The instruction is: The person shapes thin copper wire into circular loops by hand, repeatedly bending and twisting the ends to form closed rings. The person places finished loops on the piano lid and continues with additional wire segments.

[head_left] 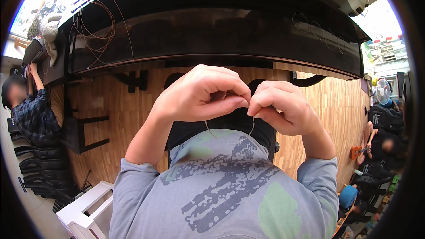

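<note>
One thin wire (230, 139) is hanging in a loop below two hands, in front of the person's grey shirt (221, 190). The left hand (201, 93) and right hand (281, 106) are both curling closed, pinching the wire's ends where their fingertips are meeting. This looks like a bending or twisting step; the next move is calling for a steady pinch. Beyond, one black piano (212, 22) is carrying several loose wire coils (95, 26). Two other people are sitting at the sides.

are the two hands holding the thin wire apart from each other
No, the left hand and right hand meet at the fingertips, with the thin wire hanging in a loop below them.
</note>
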### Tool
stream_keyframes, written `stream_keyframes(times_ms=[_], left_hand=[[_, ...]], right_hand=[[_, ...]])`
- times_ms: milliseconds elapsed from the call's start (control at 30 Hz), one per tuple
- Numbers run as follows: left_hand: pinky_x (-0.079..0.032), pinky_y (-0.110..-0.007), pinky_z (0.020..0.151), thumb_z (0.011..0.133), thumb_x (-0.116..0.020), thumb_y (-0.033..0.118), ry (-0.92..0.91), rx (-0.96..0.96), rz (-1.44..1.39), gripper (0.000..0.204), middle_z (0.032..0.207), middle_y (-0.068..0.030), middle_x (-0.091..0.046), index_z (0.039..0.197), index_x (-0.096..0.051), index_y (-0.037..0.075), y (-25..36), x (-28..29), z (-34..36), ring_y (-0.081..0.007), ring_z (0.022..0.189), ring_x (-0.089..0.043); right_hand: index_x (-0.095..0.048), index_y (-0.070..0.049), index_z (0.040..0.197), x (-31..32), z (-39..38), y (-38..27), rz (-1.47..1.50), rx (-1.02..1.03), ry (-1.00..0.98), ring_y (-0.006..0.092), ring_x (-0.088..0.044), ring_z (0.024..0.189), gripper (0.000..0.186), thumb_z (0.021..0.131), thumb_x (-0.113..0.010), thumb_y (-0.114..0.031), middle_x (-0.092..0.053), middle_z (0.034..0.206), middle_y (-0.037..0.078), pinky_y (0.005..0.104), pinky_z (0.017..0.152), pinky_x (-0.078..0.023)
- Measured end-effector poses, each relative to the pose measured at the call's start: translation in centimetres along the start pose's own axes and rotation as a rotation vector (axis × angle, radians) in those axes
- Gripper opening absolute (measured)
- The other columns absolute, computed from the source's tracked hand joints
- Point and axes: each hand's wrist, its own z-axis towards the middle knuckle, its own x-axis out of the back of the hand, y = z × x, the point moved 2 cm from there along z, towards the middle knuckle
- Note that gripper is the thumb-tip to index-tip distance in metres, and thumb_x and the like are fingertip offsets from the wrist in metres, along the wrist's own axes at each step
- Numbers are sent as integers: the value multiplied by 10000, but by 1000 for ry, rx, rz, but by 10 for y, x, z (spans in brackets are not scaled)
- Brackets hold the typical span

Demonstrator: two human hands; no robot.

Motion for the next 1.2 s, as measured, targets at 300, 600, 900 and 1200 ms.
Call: stream_keyframes(times_ms=[300,600,900,1200], left_hand=[[-403,-258,475,727,-665,-41,100,40,163,137,682,-49,-618,839,-690,35,4,0,1,-142,565,-560],[-372,-233,413,702,-680,-54,249,-29,464,166,658,-35,-582,835,-690,45,15,-9,1,-137,501,-534],[-390,-252,424,594,-745,23,253,-288,787,243,646,-21,-588,830,-702,62,19,-18,-3,-141,497,-548],[-340,-230,420,606,-758,55,189,-447,827,263,657,-3,-569,865,-718,56,15,-17,-8,-106,485,-518]], right_hand=[[-611,-35,939,-1,-8,6,209,-312,90,75,-531,687,120,846,-579,34,-595,809,16,218,574,-411],[-597,-16,977,-11,-15,-6,170,-576,327,92,-552,716,82,898,-573,-18,-597,895,45,230,595,-449],[-567,-9,987,-17,-19,-11,208,-647,363,70,-496,689,72,930,-554,-50,-555,850,36,225,569,-417],[-506,-25,995,-22,-23,-12,519,-684,291,38,-415,690,52,972,-488,-68,-483,780,-22,219,595,-378]])
